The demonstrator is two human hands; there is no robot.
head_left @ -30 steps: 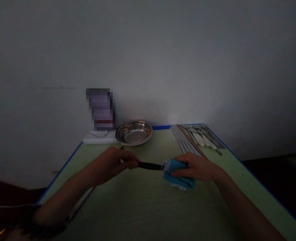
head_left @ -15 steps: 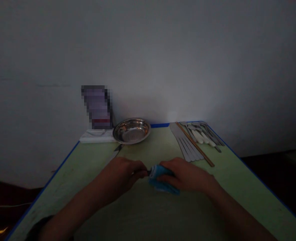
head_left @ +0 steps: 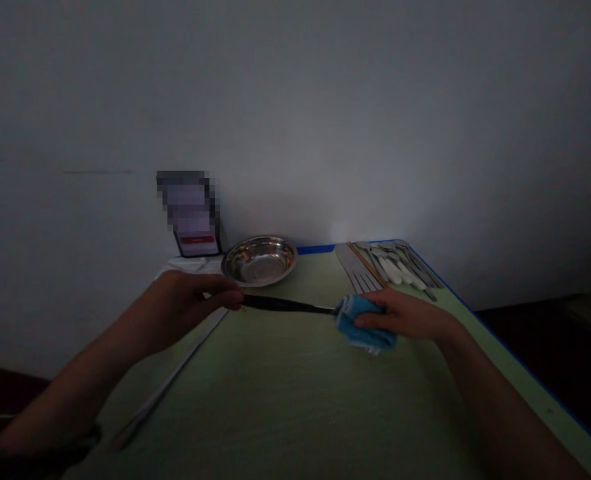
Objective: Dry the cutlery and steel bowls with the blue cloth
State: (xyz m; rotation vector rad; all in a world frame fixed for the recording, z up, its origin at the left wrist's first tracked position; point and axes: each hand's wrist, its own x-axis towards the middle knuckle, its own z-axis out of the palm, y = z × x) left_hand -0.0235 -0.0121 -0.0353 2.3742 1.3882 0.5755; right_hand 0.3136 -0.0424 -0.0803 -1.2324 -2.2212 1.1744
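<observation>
My left hand (head_left: 195, 303) is closed, its thumb and fingers pinching the end of a long black handle (head_left: 285, 305). This handle belongs to a utensil held nearly level above the table. A thin metal neck runs from it into a blue cloth (head_left: 363, 323), so the utensil's head is hidden and its kind cannot be made out. My right hand (head_left: 400, 313) is closed around the cloth, thumb in front, gripping the utensil's covered end through it. White edging shows along the cloth's rim.
A steel bowl (head_left: 260, 261) stands at the back beside a propped phone (head_left: 193, 217). Forks, spoons and other cutlery (head_left: 400, 267), some white-handled, lie at the back right by wooden chopsticks (head_left: 368, 263) and a flat grey slotted turner (head_left: 353, 267). A long narrow strip (head_left: 175, 377) lies front left.
My hands have moved apart and upward, the left going left and the right going right. Much more of the black handle now shows between them, and the cloth has shifted right.
</observation>
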